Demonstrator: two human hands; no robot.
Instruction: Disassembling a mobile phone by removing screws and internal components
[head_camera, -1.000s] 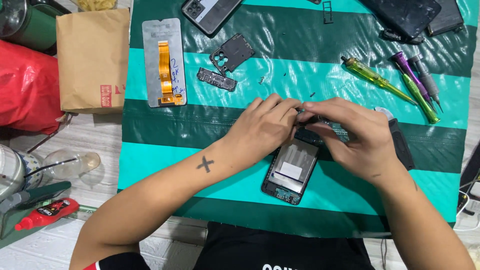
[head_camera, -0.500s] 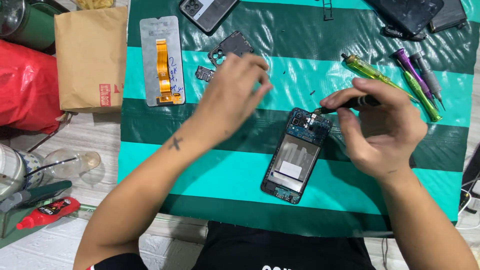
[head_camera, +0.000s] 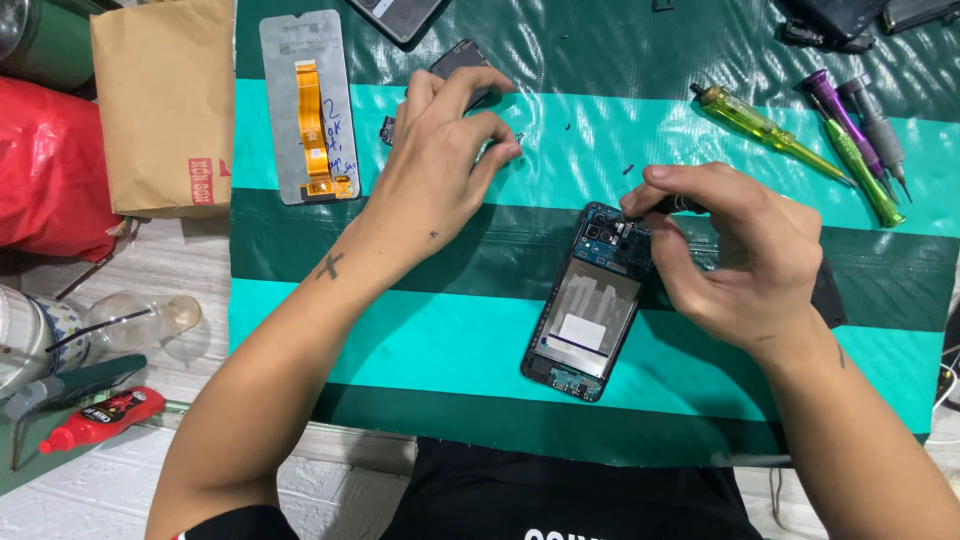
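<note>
Since half a second ago the left hand has been carried further from the opened phone, fingers curled over small parts. A dark tool is pinched by the right hand at the phone's top, for precision.

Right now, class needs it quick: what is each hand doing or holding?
Left hand: fingers curled over small parts on the mat; grip cannot be told.
Right hand: closed on a dark tool, tip at the opened phone.
</note>
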